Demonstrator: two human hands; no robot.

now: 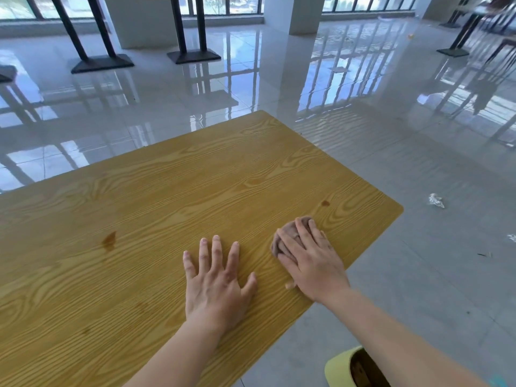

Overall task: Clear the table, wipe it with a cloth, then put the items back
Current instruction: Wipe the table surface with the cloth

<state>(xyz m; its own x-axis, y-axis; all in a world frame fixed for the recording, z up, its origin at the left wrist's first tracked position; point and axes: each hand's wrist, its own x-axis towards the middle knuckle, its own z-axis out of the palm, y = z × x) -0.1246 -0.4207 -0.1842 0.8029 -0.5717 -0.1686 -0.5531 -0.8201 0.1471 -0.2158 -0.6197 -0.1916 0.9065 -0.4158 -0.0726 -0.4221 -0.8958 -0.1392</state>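
The one view came from a wide-angle camera worn on the person's head, facing forward and tilted steeply down. It sat close over the near side of the worktop (195, 177). Both bare forearms entered from the bottom edge, and the left hand (216, 277) and right hand (310, 263) lay in the lower middle. The worktop ran skewed across the frame, its far corner pointing up toward the centre and its right edge cutting diagonally. Beyond it the view took in the glossy floor (279, 79), with windows (223, 5) far off along the top edge.
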